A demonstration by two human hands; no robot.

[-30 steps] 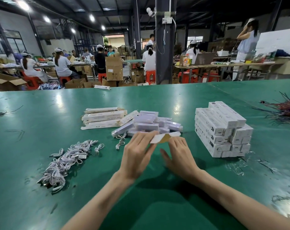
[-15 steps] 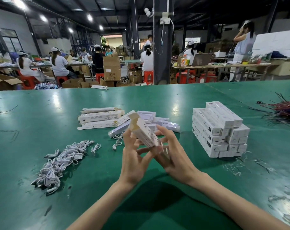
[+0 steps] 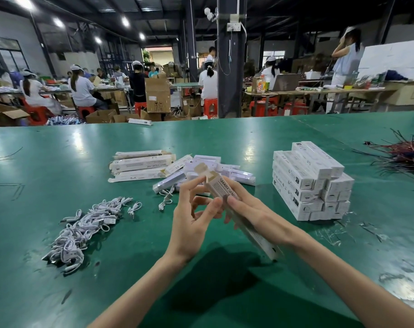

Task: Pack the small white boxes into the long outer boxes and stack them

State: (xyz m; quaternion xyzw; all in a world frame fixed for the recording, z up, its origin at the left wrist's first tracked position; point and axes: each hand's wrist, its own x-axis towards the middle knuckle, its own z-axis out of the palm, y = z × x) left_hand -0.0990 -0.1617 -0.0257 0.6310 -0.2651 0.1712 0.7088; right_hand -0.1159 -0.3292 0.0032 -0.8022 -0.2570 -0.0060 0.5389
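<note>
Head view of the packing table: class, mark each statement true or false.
1. Both the left hand and the right hand hold one long white cardboard outer box. True.
2. The stack of closed long white boxes stands left of the hands. False: it stands to their right.
3. A pile of white cables lies on the green table. True.
4. The held box's far end is closed. False: its flaps stand open.

table [image 3: 59, 185] green | held box [image 3: 221, 187] white, black print | cables [image 3: 83, 228] white
</note>
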